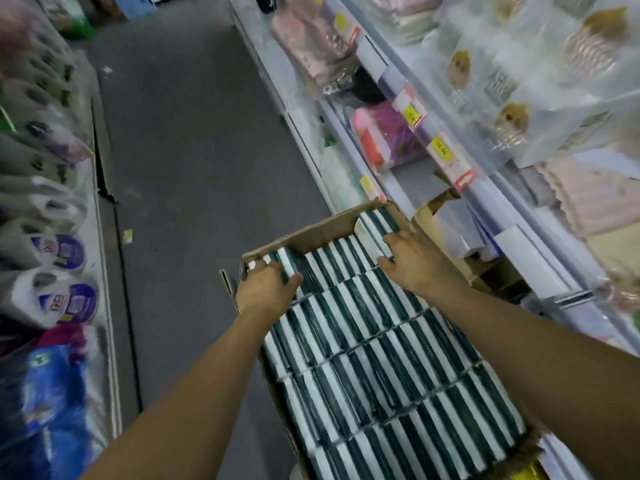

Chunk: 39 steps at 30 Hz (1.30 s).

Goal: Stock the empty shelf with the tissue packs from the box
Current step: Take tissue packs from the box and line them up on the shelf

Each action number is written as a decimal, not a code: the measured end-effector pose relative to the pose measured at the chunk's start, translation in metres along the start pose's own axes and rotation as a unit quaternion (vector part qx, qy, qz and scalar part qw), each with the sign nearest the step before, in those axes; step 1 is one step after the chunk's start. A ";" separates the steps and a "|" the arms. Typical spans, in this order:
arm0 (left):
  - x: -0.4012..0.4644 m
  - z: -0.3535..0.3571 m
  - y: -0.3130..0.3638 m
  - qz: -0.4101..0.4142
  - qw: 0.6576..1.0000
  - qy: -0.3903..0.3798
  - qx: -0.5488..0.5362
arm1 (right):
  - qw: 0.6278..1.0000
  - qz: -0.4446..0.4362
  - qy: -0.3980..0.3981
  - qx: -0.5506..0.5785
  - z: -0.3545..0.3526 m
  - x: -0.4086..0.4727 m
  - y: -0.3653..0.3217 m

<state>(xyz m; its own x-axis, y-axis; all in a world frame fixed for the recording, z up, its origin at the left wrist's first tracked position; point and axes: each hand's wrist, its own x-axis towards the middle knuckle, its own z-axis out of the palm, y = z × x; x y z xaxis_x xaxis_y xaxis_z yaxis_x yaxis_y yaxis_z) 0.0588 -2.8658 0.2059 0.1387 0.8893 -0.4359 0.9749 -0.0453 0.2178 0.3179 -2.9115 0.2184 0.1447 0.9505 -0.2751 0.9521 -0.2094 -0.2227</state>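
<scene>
2 bare hands reach into 1 open cardboard box (313,233) standing on the grey aisle floor (180,161). Contents: green-and-white tissue packs (381,368), set on edge in tight rows, filling the box nearly to its far wall. Left hand (265,285): fingers and thumb curled round the packs at the far-left end of the back row, gripping them. Right hand (408,259): fingers bent over the packs at the far-right end of that row, grasping them. Right of the box: white shelving (519,258) with yellow price labels (440,148) and wrapped goods. Left of the aisle: stacked bagged paper rolls (62,271), blurred.
</scene>
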 end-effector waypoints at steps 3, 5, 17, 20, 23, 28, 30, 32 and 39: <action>0.010 0.014 0.001 -0.035 0.998 0.024 0.037 | 1.000 0.008 -0.008 -0.029 0.013 0.022 0.004; 0.015 0.023 0.003 -0.053 0.997 0.037 0.051 | 0.999 0.023 -0.019 -0.044 0.020 0.031 0.006; 0.036 0.036 0.036 -0.087 0.985 0.061 0.138 | 0.992 0.101 0.008 -0.076 0.040 0.053 0.003; 0.039 0.023 0.038 -0.141 0.989 0.032 0.025 | 0.990 0.131 0.053 0.014 0.032 0.044 0.001; 0.036 0.014 0.031 -0.171 0.975 0.023 -0.141 | 0.981 0.137 0.104 0.094 0.017 0.024 -0.004; -0.003 -0.012 0.033 -0.130 0.888 0.024 -0.441 | 0.966 0.080 0.186 0.160 -0.008 -0.037 -0.018; -0.032 -0.026 0.036 -0.108 0.833 -0.011 -0.542 | 0.958 0.041 0.214 0.187 -0.018 -0.066 -0.026; -0.062 -0.037 0.036 -0.079 0.809 -0.020 -0.582 | 0.952 0.004 0.234 0.198 -0.026 -0.093 -0.034; -0.156 -0.071 0.036 -0.006 0.766 -0.048 -0.641 | 0.941 -0.121 0.306 0.075 -0.058 -0.194 -0.055</action>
<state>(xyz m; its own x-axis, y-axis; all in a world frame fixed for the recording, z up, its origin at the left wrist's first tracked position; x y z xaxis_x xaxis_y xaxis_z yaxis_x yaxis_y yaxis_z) 0.0595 -2.9740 0.3442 0.2031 0.8455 -0.4938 0.0130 0.5019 0.8648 0.2535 -3.0711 0.3386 0.1001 0.9194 0.3803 0.9349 0.0439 -0.3523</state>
